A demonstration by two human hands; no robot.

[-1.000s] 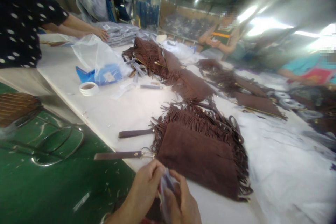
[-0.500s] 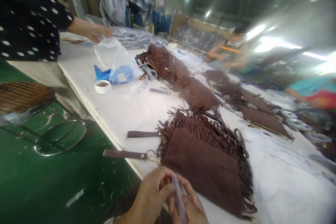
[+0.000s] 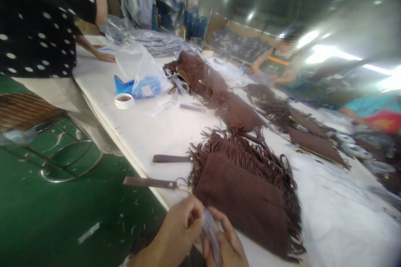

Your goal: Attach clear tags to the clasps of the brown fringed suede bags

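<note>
Clear plastic (image 3: 209,229) is pinched between our left hand (image 3: 180,233) and right hand (image 3: 227,248), both closed on it, at bottom centre, just below a brown fringed bag (image 3: 241,194) on a white table (image 3: 150,133).

Long white ceiling tube lights (image 3: 332,56) glare at upper right, hazing the far end of the long white worktable (image 3: 150,129). Shadows are soft. My left hand (image 3: 180,227), right hand (image 3: 225,246) and the thin clear plastic film (image 3: 209,228) they pinch smear with blur; corners darken and bend.
</note>
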